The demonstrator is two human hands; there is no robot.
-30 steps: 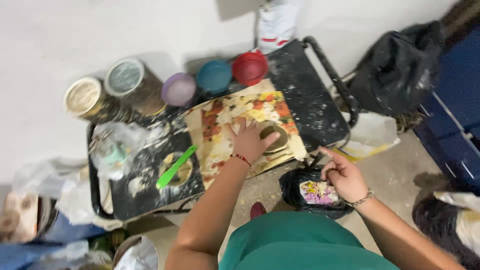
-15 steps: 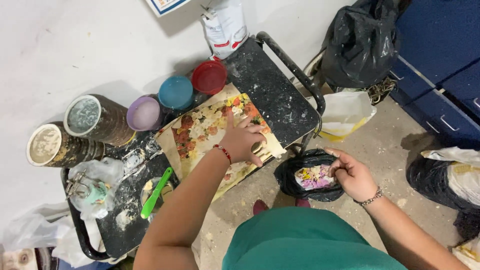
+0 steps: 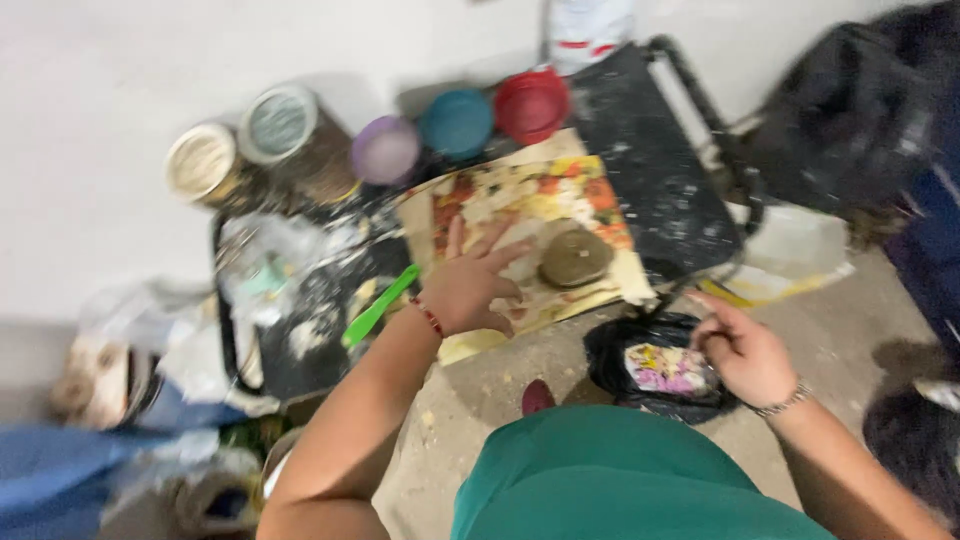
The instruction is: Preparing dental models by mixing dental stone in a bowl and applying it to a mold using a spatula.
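mostly blurred: left hand (image 3: pixel 470 285) fingers spread flat on collage board (image 3: pixel 520 215), right hand (image 3: pixel 745 350) half-curled, grip unclear.

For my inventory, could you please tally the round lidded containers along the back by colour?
Red: 1
Teal: 1
Purple: 1
Grey-topped tin: 1
Cream-topped tin: 1
Total: 5

Black paint-spattered tabletop (image 3: pixel 655 185) on a dark tube frame, a mosaic-covered board (image 3: pixel 520 215) lying across it, purple bowl (image 3: pixel 385 150), teal bowl (image 3: pixel 456 123) and red bowl (image 3: pixel 531 104) along the far edge, green plastic tool (image 3: pixel 380 305) and crumpled clear plastic (image 3: pixel 265 265) toward the left end, a round brown lump (image 3: pixel 575 258) on the board.
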